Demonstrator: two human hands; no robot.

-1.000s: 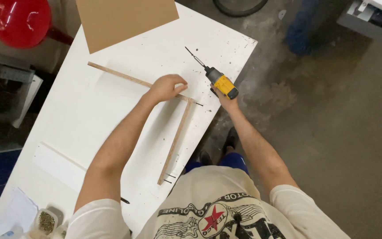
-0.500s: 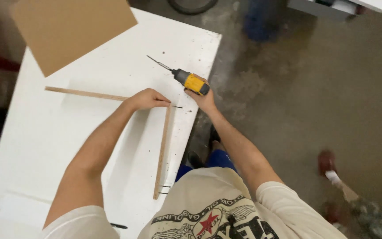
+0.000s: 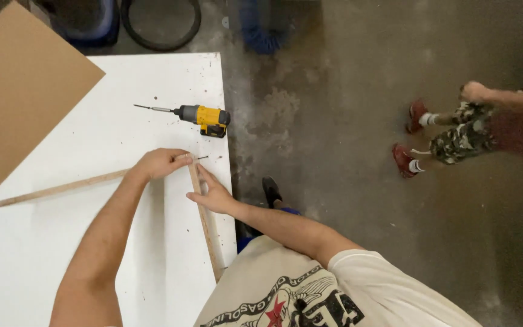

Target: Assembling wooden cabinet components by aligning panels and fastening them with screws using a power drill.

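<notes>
- head view looks down on a white surface (image 3: 92,260) with two thin wooden strips meeting at a corner.
- left hand (image 3: 160,163) rests on the corner end of the long wooden strip (image 3: 62,188), fingers curled down over it and pressing it flat; whether the fingers close around the strip cannot be told.
- right hand (image 3: 211,192) lies just beside the left hand, fingers extended and mostly flat against the short wooden strip (image 3: 204,221), touching its upper part; nothing is gripped.
- short wooden strip runs from the corner back toward the person's body.
- yellow cordless drill (image 3: 204,117) lies on its side beyond both hands, near the surface edge, untouched.
- brown cardboard sheet (image 3: 19,91) sits far to the left of the left hand.
- another person's legs in red shoes (image 3: 410,136) stand on the floor well to the right.
</notes>
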